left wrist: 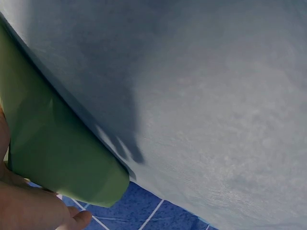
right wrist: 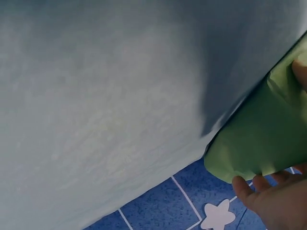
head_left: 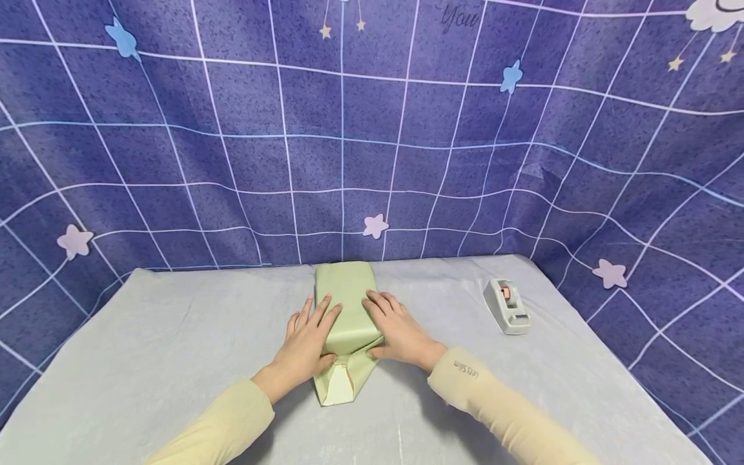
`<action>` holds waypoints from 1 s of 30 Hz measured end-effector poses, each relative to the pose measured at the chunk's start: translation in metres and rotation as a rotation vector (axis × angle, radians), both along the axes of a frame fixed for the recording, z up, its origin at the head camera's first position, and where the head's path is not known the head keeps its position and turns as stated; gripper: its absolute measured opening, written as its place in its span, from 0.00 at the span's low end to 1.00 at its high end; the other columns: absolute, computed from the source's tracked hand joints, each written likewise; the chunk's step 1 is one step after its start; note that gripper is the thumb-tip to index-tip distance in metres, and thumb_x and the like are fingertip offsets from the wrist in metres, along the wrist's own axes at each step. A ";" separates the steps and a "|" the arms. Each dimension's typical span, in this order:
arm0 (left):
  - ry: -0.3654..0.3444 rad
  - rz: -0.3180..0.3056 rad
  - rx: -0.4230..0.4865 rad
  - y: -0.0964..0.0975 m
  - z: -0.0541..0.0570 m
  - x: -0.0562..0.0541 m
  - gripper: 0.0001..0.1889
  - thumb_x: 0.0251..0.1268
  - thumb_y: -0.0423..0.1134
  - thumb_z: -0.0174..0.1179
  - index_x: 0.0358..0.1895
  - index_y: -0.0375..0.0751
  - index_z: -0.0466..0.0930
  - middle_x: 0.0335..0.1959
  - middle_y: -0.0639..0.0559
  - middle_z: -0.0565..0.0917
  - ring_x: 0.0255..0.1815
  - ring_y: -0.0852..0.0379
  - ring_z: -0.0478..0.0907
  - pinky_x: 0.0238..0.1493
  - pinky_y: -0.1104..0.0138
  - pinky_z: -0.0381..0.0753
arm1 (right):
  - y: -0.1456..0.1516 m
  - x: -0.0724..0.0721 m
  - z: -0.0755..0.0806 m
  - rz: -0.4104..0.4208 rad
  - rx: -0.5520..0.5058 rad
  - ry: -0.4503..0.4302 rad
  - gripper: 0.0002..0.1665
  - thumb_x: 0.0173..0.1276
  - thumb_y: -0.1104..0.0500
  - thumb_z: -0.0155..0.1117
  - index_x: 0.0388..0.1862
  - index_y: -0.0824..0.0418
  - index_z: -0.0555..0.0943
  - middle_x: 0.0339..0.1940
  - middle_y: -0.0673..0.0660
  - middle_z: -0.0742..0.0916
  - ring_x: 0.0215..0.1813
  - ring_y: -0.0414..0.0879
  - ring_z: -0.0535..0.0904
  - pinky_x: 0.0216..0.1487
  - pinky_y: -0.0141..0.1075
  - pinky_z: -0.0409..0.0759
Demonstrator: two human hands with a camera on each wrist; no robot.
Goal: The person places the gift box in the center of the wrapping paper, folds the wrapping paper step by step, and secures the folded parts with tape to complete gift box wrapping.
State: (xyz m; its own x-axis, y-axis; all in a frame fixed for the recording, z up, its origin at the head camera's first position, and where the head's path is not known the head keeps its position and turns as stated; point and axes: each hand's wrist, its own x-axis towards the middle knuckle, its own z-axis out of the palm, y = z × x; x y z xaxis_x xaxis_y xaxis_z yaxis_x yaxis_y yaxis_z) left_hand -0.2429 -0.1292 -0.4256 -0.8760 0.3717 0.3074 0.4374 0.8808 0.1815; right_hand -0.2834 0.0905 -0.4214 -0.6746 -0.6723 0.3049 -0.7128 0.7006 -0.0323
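A green-wrapped box [head_left: 349, 313] lies between a person's left hand [head_left: 301, 343] and right hand [head_left: 403, 330]. Both touch its edges, fingers extended and unclenched, thumbs at its near end.

The table [head_left: 186, 349] bears a green parcel [head_left: 350, 316] and tape dispenser [head_left: 508, 311].

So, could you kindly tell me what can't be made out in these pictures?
Inside of the pale-green paper-wrapped block: all views, hidden by its wrapping.
Its underside: head view, hidden against the grey cloth-covered table.
Part of the bare left hand: left wrist view, cut off by the left edge.
Part of the bare right hand: right wrist view, cut off by the right edge.
Fine detail of the white plastic tape dispenser: head view, too small.
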 end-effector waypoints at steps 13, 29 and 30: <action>-0.002 -0.007 0.004 0.000 0.000 0.000 0.49 0.39 0.44 0.73 0.69 0.46 0.56 0.73 0.43 0.52 0.71 0.34 0.44 0.61 0.38 0.53 | -0.001 -0.001 -0.005 -0.005 -0.047 -0.027 0.55 0.48 0.42 0.71 0.68 0.62 0.57 0.71 0.61 0.60 0.69 0.56 0.56 0.65 0.49 0.63; -0.125 -0.144 -0.022 -0.022 0.027 0.002 0.42 0.52 0.44 0.65 0.70 0.40 0.54 0.72 0.39 0.53 0.72 0.34 0.42 0.62 0.38 0.50 | -0.002 0.000 -0.004 0.012 -0.067 -0.045 0.52 0.50 0.44 0.71 0.68 0.63 0.58 0.71 0.62 0.61 0.70 0.57 0.55 0.67 0.49 0.60; -0.119 -0.121 -0.018 -0.021 0.028 0.003 0.42 0.51 0.44 0.65 0.69 0.37 0.54 0.71 0.36 0.54 0.72 0.34 0.43 0.62 0.38 0.50 | -0.002 0.000 -0.004 0.008 -0.066 -0.048 0.53 0.50 0.44 0.71 0.68 0.63 0.58 0.71 0.61 0.61 0.70 0.57 0.55 0.67 0.48 0.60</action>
